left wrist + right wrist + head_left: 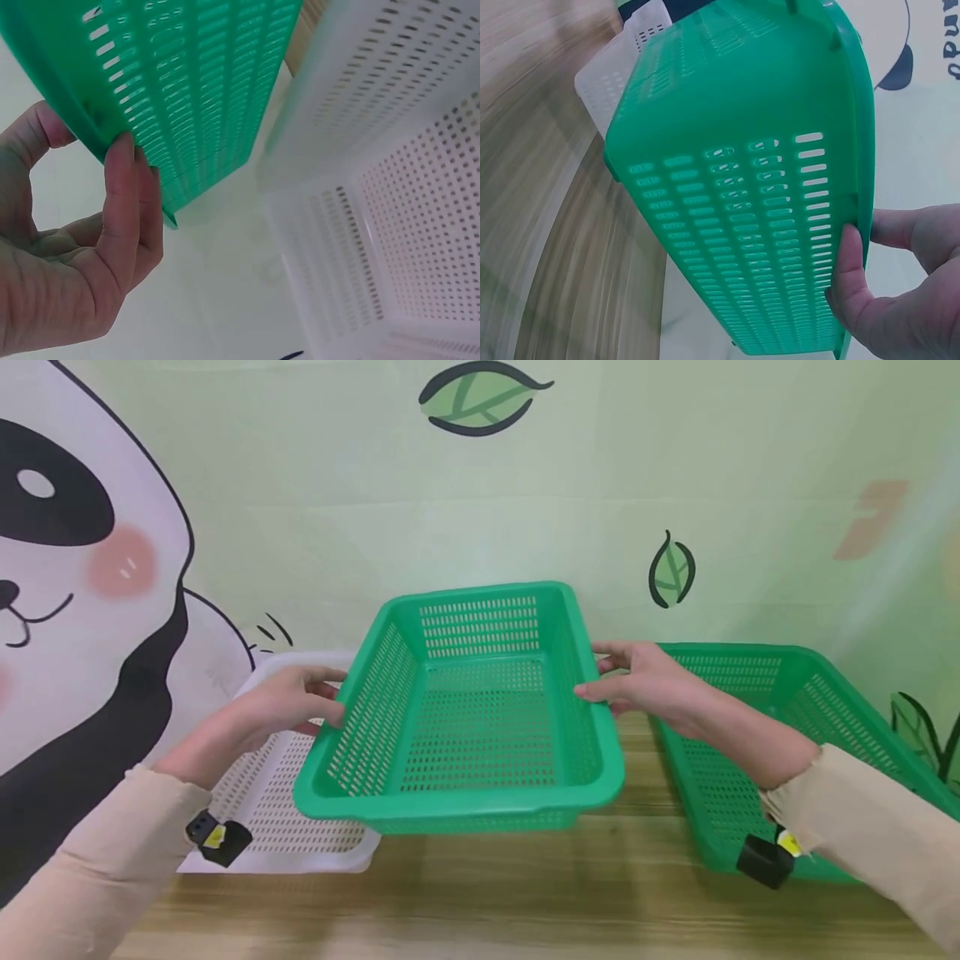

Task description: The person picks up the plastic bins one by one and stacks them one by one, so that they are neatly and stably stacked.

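Observation:
Both hands hold a green plastic basket [480, 718] in the air by its two side rims, its slotted floor bare and its near side tipped down. My left hand [296, 697] pinches the left rim, thumb on one face and fingers on the other, as the left wrist view shows close up. On the opposite rim, my right hand [637, 681] grips with thumb and fingers; the right wrist view shows them at the edge of the basket's slotted wall [742, 210]. Below the left hand stands a white basket [300, 810], partly covered by the green one.
A second green basket [742, 760] stands on the wooden table [480, 893] at the right, under the right forearm. Behind the table hangs a pale green cloth [600, 468] printed with a panda and leaves. Small black cameras sit on both wrists.

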`<state>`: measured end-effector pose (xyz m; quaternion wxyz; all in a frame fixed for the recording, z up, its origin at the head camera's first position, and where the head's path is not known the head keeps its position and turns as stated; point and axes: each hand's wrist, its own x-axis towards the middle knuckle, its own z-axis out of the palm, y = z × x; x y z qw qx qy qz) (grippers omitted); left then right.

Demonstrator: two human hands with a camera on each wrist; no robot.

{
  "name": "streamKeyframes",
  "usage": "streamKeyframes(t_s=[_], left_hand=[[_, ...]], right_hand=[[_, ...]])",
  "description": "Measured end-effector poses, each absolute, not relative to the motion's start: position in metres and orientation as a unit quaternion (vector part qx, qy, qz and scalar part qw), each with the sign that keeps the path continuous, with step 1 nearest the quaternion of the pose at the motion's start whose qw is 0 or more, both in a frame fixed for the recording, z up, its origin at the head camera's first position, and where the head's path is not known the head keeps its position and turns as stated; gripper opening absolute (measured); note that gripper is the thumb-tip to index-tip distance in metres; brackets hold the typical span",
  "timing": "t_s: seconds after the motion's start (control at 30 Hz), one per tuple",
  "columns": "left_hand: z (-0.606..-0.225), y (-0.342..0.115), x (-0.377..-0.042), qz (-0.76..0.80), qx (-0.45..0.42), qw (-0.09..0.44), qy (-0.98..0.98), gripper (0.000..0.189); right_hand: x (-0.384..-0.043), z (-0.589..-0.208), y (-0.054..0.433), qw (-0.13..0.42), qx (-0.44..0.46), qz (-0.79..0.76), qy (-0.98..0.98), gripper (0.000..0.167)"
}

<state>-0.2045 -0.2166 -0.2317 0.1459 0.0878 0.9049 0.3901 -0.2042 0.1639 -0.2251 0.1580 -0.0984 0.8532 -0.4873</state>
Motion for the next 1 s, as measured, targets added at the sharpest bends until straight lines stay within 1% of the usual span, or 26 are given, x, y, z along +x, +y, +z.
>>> streamKeyframes(t_s=[0.13, 0.37, 0.57, 0.77, 1.0], left_hand=[[-0.233, -0.219, -0.202, 0.389, 0.078, 0.13, 0.909, 0.066], [-0.232, -0.231, -0.198, 0.369, 0.059, 0.085, 0.923, 0.066], [-0.224, -0.25, -0.202, 0.361, 0.038, 0.088, 0.928, 0.069], [-0.216, -0.275, -0.206, 0.338, 0.017, 0.083, 0.937, 0.071], [-0.212, -0.297, -0.208, 0.301, 0.011, 0.079, 0.95, 0.071]], right_hand=[[-0.205, -0.222, 0.16, 0.16, -0.101, -0.491, 0.851, 0.078], [-0.203, -0.21, 0.145, 0.158, -0.12, -0.504, 0.841, 0.077], [-0.201, -0.21, 0.124, 0.145, -0.135, -0.539, 0.819, 0.074], [-0.2, -0.212, 0.096, 0.134, -0.132, -0.581, 0.792, 0.073], [-0.202, -0.215, 0.075, 0.132, -0.15, -0.617, 0.761, 0.065]])
